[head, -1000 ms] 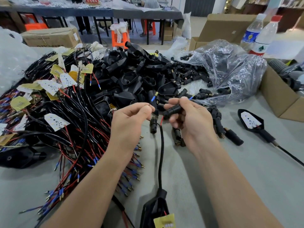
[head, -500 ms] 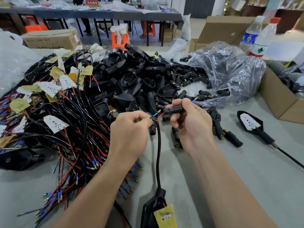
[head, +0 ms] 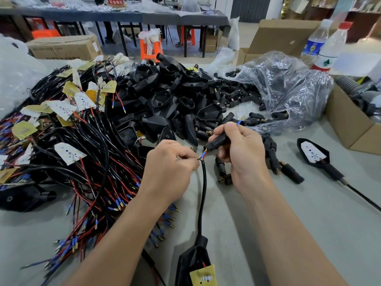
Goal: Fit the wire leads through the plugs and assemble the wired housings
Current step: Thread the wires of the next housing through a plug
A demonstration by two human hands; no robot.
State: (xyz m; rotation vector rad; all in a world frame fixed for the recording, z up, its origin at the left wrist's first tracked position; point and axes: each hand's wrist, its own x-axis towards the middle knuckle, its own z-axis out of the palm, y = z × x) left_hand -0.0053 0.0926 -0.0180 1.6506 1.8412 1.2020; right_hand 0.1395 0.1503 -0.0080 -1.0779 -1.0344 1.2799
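My right hand [head: 241, 153] grips a black cylindrical plug [head: 216, 142]; a blue lead tip pokes out past its far end by my thumb. My left hand [head: 171, 168] pinches the black sheathed wire [head: 203, 195] just below where its red and blue leads enter the plug. That wire hangs down to a black housing [head: 193, 263] with a yellow LED board [head: 203, 276] at the bottom edge. The two hands sit close together, almost touching.
A tangle of wired LED boards [head: 68, 145] fills the left. Black housings [head: 165, 100] are heaped behind, loose plugs [head: 272, 155] spill from a clear bag [head: 288, 89]. A finished housing [head: 313, 154] lies right. A cardboard box [head: 350, 129] and two bottles [head: 323, 46] stand at far right.
The plug has slid further down over the leads toward the wire sheath, and both hands have drawn closer together and lower. A blue lead tip still shows past the plug's far end.
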